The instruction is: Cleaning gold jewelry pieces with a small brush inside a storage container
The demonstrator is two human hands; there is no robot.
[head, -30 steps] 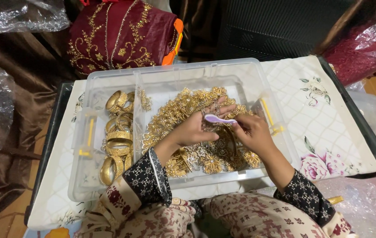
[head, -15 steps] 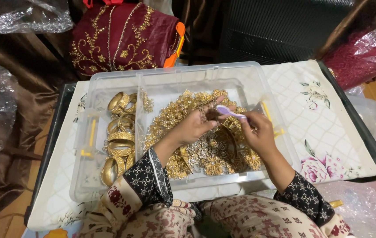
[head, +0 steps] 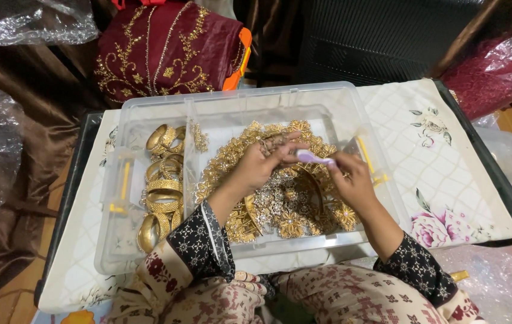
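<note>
Hands met over a clear plastic storage box (head: 148, 108): the left hand (head: 260, 165) pinched a small gold jewellery piece (head: 266, 144), the right hand (head: 352, 180) gripped a slim lilac plastic tool (head: 313, 158) touching it. Beneath them, inside the box, lay a heap of gold ornaments (head: 280, 204); gold bangles (head: 163, 192) filled its left compartment. Behind the box sat a maroon embroidered cloth bag (head: 166, 48).

Glossy gold metal jewellery (head: 280, 204); clear smooth plastic box (head: 148, 108); embroidered maroon cloth (head: 166, 48)
</note>
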